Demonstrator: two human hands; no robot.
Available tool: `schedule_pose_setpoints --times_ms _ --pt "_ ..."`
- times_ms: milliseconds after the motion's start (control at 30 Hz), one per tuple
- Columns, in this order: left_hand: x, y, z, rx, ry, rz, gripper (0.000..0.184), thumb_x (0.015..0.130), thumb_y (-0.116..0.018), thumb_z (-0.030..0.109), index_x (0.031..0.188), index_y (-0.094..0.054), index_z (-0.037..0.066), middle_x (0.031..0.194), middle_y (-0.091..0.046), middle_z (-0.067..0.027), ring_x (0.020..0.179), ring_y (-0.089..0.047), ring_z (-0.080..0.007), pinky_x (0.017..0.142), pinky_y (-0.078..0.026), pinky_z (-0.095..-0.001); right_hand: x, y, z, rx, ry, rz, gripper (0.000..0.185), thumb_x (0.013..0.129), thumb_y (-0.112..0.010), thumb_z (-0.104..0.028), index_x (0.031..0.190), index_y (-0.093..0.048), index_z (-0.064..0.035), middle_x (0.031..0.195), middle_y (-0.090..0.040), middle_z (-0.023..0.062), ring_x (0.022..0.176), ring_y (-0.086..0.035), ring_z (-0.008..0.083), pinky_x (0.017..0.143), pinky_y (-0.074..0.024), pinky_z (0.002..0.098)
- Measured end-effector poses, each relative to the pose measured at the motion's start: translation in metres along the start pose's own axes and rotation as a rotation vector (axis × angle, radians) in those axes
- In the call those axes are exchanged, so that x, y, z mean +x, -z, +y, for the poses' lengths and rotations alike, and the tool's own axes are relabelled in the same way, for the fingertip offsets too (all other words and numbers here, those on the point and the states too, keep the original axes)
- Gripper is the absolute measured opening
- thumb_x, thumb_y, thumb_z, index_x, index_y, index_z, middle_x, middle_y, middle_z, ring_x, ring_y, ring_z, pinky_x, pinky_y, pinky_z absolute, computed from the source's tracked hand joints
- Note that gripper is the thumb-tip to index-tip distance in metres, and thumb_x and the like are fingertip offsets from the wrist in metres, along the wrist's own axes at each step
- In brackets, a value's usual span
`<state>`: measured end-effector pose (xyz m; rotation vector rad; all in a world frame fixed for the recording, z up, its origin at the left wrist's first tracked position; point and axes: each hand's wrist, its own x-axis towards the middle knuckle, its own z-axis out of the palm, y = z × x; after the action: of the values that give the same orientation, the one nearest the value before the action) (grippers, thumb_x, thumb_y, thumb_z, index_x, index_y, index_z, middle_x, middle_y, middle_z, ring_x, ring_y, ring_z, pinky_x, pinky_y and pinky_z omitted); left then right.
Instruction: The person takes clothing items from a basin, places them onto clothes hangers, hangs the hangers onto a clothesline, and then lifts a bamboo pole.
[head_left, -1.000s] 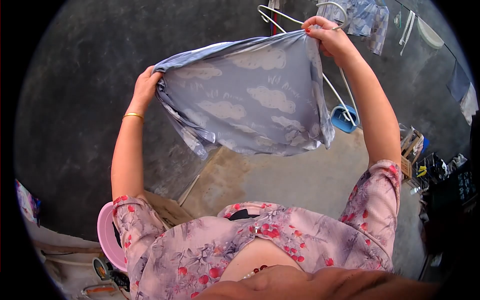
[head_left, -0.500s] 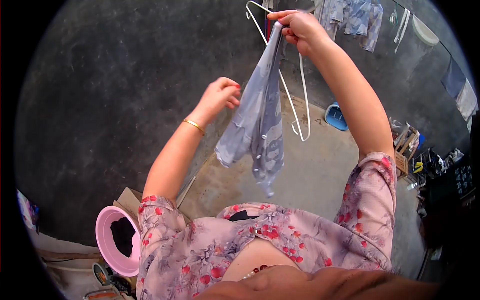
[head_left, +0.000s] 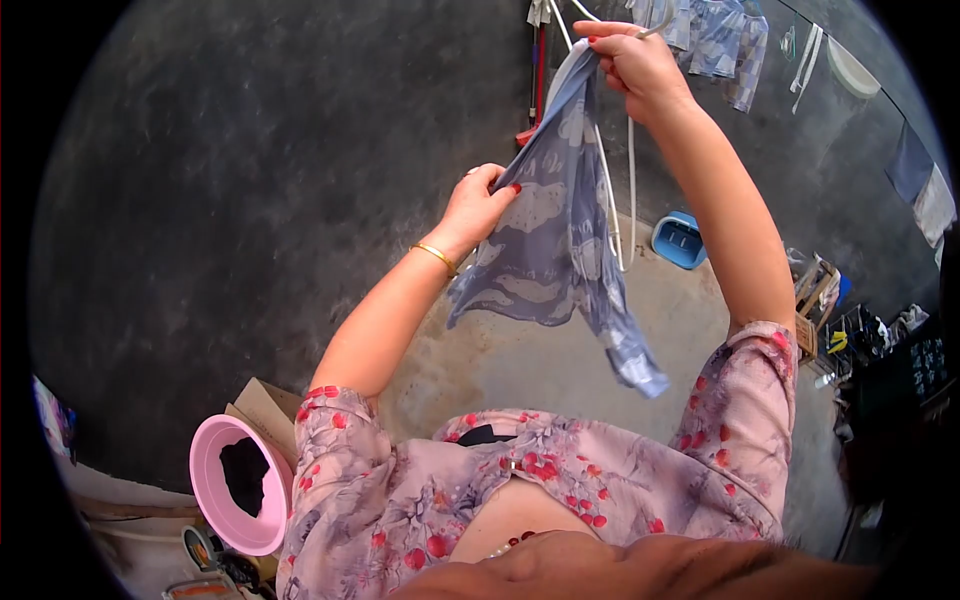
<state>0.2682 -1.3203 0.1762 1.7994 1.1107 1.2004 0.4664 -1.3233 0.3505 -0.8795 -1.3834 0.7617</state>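
A blue-grey patterned garment hangs in front of me, gathered at its top. My right hand grips that top, with its fingers closed on the cloth and the index finger stretched along it. Lower down, my left hand, with a gold bangle at its wrist, pinches the garment's left side between thumb and fingers. A white hanger hangs at my right hand, partly behind the cloth. Whether the hanger sits inside the garment, I cannot tell.
Patterned clothes hang on a line along the dark wall. A blue basin stands on the concrete floor. At lower left are a pink basin with dark contents and a cardboard box. Racks with clutter stand at right.
My left hand has moved up and right and closed on the garment's side. The cloth has spread wider, its lower end swinging right. My right hand has shifted slightly right with the hanger.
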Motion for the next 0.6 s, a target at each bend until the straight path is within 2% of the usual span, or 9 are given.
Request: schedule_pose_setpoints --times_ms 100,167,233,267,400,500,533,567,600 --pt "0.009 0.014 0.001 -0.218 -0.08 -0.104 0.018 0.084 -0.063 0.015 0.096 -0.062 0.001 0.081 -0.058 0.0017 0.075 -0.049 -0.006 0.067 -0.04 -0.0217 -0.001 0.022 0.004 -0.019 0.01 0.017 0.026 0.083 -0.052 -0.001 0.105 -0.065 -0.0004 0.072 -0.057 0.0012 0.053 -0.041 0.0058 0.044 -0.0317 0.0213" --pt "0.016 0.027 0.005 -0.271 -0.007 -0.176 0.021 0.084 -0.062 0.017 0.098 -0.063 0.001 0.085 -0.059 0.0021 0.077 -0.05 -0.0065 0.071 -0.04 -0.0224 -0.008 0.033 0.007 -0.041 -0.014 0.032 0.027 0.082 -0.053 -0.002 0.106 -0.065 0.0 0.071 -0.056 0.0003 0.052 -0.04 0.0053 0.044 -0.0314 0.0213" --pt "0.021 0.035 0.011 -0.033 -0.11 -0.172 0.025 0.082 -0.062 0.017 0.099 -0.063 -0.001 0.085 -0.06 0.0014 0.08 -0.051 -0.0084 0.073 -0.042 -0.0236 -0.012 0.048 0.015 -0.075 -0.031 0.023 0.027 0.081 -0.054 -0.002 0.106 -0.065 0.0005 0.07 -0.055 -0.0005 0.052 -0.039 0.0049 0.044 -0.031 0.0213" --pt "0.025 0.038 0.016 0.218 -0.195 -0.116 0.026 0.081 -0.062 0.018 0.099 -0.064 -0.001 0.084 -0.064 -0.002 0.08 -0.056 -0.0105 0.073 -0.045 -0.0261 -0.011 0.058 0.024 -0.098 -0.038 0.005 0.027 0.081 -0.054 -0.002 0.106 -0.064 0.0007 0.07 -0.055 -0.0008 0.052 -0.039 0.0046 0.044 -0.0307 0.0212" --pt "0.035 0.047 0.048 0.554 -0.191 -0.016 0.023 0.083 -0.06 0.02 0.095 -0.068 0.002 0.08 -0.068 -0.0071 0.076 -0.061 -0.0122 0.067 -0.048 -0.0293 -0.025 0.07 0.04 -0.111 -0.074 -0.036 0.028 0.081 -0.054 -0.003 0.107 -0.063 0.0013 0.071 -0.055 -0.0012 0.051 -0.038 0.0036 0.042 -0.0281 0.0203" --pt "0.049 0.062 0.055 0.188 -0.093 -0.075 0.019 0.084 -0.057 0.017 0.086 -0.068 0.002 0.077 -0.064 -0.0014 0.07 -0.055 -0.011 0.065 -0.043 -0.026 -0.035 0.073 0.054 -0.13 -0.142 -0.064 0.027 0.083 -0.056 -0.006 0.107 -0.064 -0.0006 0.076 -0.06 0.0001 0.052 -0.039 0.0032 0.042 -0.0282 0.0197" --pt "0.05 0.062 0.055 0.12 -0.194 0.005 0.017 0.085 -0.056 0.015 0.086 -0.067 0.003 0.081 -0.061 -0.0001 0.072 -0.051 -0.0094 0.064 -0.04 -0.0242 -0.04 0.07 0.056 -0.143 -0.18 -0.06 0.028 0.084 -0.055 -0.005 0.11 -0.063 -0.0015 0.077 -0.061 0.0006 0.052 -0.037 0.0023 0.042 -0.0265 0.0186" --pt "0.05 0.064 0.061 0.0 -0.116 -0.029 0.018 0.086 -0.054 0.015 0.09 -0.066 0.003 0.087 -0.06 -0.0011 0.076 -0.052 -0.0092 0.066 -0.041 -0.0241 -0.045 0.067 0.057 -0.156 -0.217 -0.056 0.029 0.085 -0.054 -0.005 0.112 -0.063 -0.0023 0.078 -0.062 0.0011 0.051 -0.036 0.0013 0.043 -0.0249 0.0176" --pt "0.047 0.061 0.068 -0.156 -0.022 -0.006 0.018 0.085 -0.053 0.015 0.084 -0.066 0.001 0.082 -0.059 -0.0008 0.073 -0.05 -0.0091 0.064 -0.041 -0.0254 -0.046 0.068 0.063 -0.135 -0.241 -0.071 0.027 0.085 -0.054 -0.007 0.111 -0.064 -0.0033 0.08 -0.063 0.0026 0.052 -0.037 0.0015 0.043 -0.0246 0.0174"
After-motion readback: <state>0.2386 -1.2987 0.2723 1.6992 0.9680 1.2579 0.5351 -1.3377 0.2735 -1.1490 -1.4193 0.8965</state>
